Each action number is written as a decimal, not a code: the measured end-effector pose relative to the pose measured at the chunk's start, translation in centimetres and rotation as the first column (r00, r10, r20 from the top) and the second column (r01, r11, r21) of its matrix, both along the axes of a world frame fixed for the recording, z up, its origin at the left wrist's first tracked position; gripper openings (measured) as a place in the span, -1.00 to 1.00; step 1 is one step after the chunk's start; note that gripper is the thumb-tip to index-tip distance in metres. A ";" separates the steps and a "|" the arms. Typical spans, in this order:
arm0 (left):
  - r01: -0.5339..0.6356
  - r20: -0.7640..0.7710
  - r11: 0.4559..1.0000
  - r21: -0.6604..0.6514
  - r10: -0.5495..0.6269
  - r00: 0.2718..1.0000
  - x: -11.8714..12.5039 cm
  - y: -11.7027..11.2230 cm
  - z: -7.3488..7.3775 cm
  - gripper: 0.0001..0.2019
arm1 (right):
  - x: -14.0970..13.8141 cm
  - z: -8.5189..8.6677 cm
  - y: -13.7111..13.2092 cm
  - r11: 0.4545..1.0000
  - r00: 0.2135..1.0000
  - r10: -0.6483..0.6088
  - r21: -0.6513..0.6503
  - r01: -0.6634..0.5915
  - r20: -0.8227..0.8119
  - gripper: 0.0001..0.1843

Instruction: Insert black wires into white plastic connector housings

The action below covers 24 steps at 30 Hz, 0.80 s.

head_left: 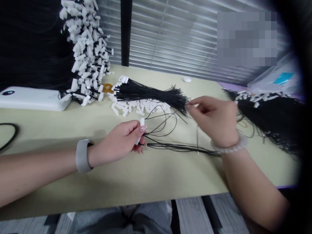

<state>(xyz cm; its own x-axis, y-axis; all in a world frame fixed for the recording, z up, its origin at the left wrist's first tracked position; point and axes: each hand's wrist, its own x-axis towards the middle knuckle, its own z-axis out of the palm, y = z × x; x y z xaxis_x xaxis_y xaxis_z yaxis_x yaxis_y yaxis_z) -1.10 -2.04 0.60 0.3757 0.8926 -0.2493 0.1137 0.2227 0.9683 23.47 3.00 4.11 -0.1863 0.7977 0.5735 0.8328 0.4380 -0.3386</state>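
The left hand is closed in a pinch on a small white plastic connector, whose thin black wires trail loosely rightward across the pale green desk. The right hand, fingertips drawn together, hovers beside a thick bundle of black wires; whether it holds a strand, I cannot tell. The connector looks light and stiff, the surest place to grip; the wires look limp and prone to tangling.
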 end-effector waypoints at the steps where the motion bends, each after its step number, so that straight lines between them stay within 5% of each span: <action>1: 0.002 0.002 1.000 -0.001 -0.002 1.000 0.0 0.0 0.0 -0.74 | 0.8 0.2 0.5 0.998 0.986 -0.051 0.021 0.055 -0.159 -0.86; 4: 0.006 0.004 1.000 -0.008 -0.006 1.000 0.0 0.0 0.0 -0.75 | 2.1 0.5 1.4 0.996 0.861 -0.050 0.039 0.081 -0.507 -0.86; 9: 0.016 0.011 1.000 -0.012 -0.016 1.000 -0.1 0.0 0.0 -0.74 | 1.9 1.1 0.8 0.998 0.751 0.054 0.065 -0.015 -0.658 -0.75; 13: 0.024 0.030 1.000 -0.019 -0.023 0.999 0.0 0.0 0.0 -0.75 | 2.0 2.1 0.5 0.991 0.552 0.100 0.035 -0.127 -0.828 -0.70; 15: 0.035 0.042 0.999 -0.016 -0.034 0.999 -0.1 0.0 0.0 -0.75 | 1.7 2.3 0.1 0.990 0.518 0.077 0.003 -0.143 -0.852 -0.70; 19: 0.055 0.049 0.998 -0.024 -0.053 0.997 -0.2 0.1 0.0 -0.74 | -0.5 1.3 -1.4 0.960 0.710 0.142 -0.080 -0.269 -0.690 -0.56; 24: 0.075 0.038 0.997 -0.007 -0.074 0.997 -0.3 0.1 -0.2 -0.72 | -3.7 -0.5 -3.5 0.912 0.936 0.297 -0.233 -0.337 -0.190 -0.93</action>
